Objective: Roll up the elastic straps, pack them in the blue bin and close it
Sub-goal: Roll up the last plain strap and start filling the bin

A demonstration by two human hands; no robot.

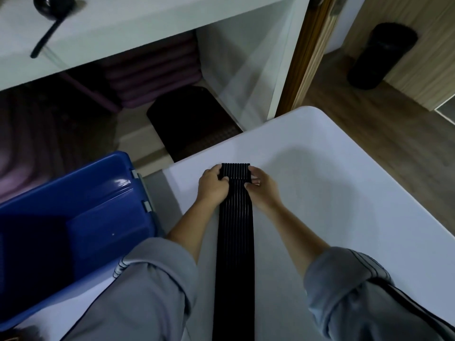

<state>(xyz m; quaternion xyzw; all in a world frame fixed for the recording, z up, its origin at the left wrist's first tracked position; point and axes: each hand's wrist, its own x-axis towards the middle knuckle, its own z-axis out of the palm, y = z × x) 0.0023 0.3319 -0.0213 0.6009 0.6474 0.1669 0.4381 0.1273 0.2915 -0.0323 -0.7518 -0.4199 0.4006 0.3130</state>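
Observation:
A wide black ribbed elastic strap (235, 242) lies lengthwise on the white table (320, 193), running from the bottom edge up to the middle. Its far end is curled into a small roll (235, 169). My left hand (213, 187) pinches the roll's left side and my right hand (262, 189) pinches its right side, fingers over the top. The blue bin (81, 217) stands open at the left, beside the table's left edge, its inside dark. Its lid is not visible.
A white desk (147, 25) with a black ladle-like object (49, 18) stands at the back. Under it are purple mats (152, 72) and a black pad (192, 121). A black cylinder (382, 55) stands on the wooden floor at right.

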